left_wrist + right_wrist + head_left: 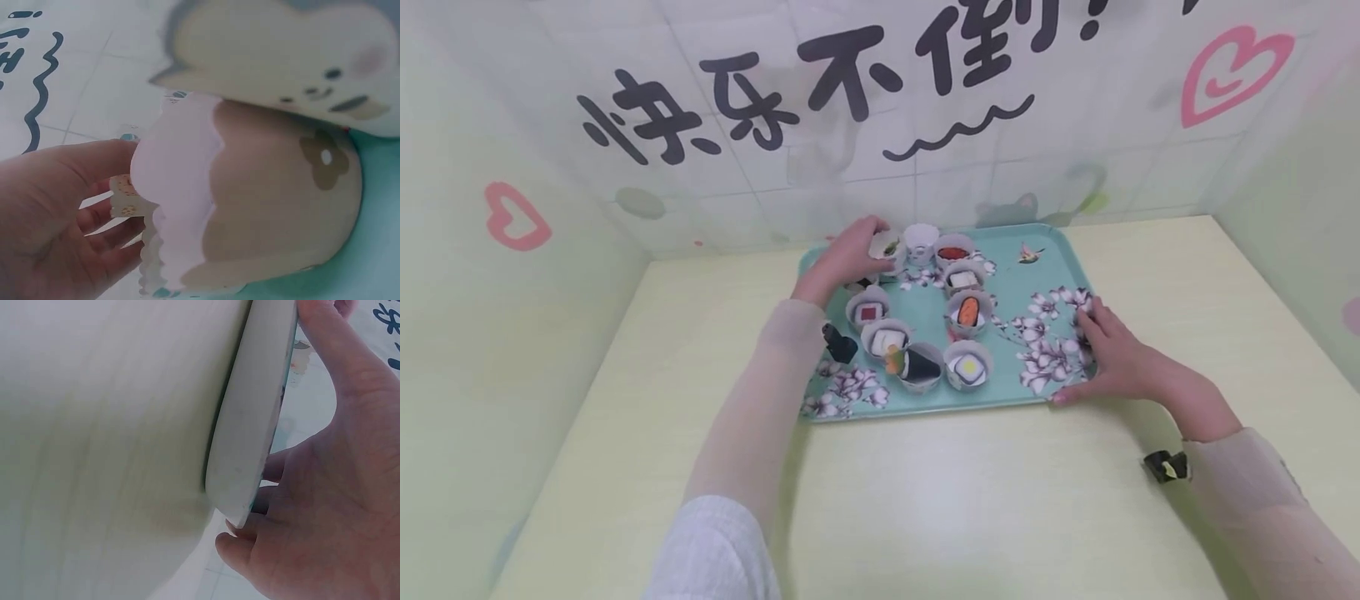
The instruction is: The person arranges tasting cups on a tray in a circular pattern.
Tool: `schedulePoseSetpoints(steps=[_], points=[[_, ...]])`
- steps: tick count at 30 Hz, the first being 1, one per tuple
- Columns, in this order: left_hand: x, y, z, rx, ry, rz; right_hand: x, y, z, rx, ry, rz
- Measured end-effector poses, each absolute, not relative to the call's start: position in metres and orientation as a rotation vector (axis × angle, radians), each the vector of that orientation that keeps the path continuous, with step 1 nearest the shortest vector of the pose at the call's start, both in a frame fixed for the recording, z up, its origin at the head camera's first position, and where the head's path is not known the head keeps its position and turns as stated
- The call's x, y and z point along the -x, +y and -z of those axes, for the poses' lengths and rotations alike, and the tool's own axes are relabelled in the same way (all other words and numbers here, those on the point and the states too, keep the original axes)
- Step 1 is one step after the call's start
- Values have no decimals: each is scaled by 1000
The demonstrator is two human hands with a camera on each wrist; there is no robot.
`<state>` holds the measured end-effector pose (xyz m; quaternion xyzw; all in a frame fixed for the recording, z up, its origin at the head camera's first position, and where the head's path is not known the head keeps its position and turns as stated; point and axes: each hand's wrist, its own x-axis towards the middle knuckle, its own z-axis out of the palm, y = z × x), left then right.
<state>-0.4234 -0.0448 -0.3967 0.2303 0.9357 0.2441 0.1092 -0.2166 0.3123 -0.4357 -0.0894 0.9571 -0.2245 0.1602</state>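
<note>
At the back left of a teal flowered tray (917, 405), my left hand (848, 254) holds a scalloped paper cup (891, 264) between thumb and fingers. Something pale with a green bit (892, 247) shows inside that cup. In the left wrist view the thumb and fingers of the left hand (69, 212) are at the frilled rim of a paper cup (275, 194) with a brown flower print. My right hand (1120, 354) grips the tray's front right corner, thumb at the front edge and fingers along the right edge. The right wrist view shows the fingers bent at the tray's rim (250, 425).
Several cups form a ring on the tray, holding toy sushi such as a hand roll (919, 365) and an orange-topped piece (968, 312). A white cup (921, 242) stands behind. A dark piece (839, 343) lies at the tray's left; another (1167, 467) lies on the table by the right sleeve.
</note>
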Motion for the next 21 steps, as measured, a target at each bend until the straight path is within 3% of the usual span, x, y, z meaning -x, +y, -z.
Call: schedulePoseSetpoints(steps=[11,21], points=[[426,-65,389,-588,2762,-797,236,320,436,278,2715,641],[421,-110,373,-537,2814,-706,259,356,412,278,2778,629]])
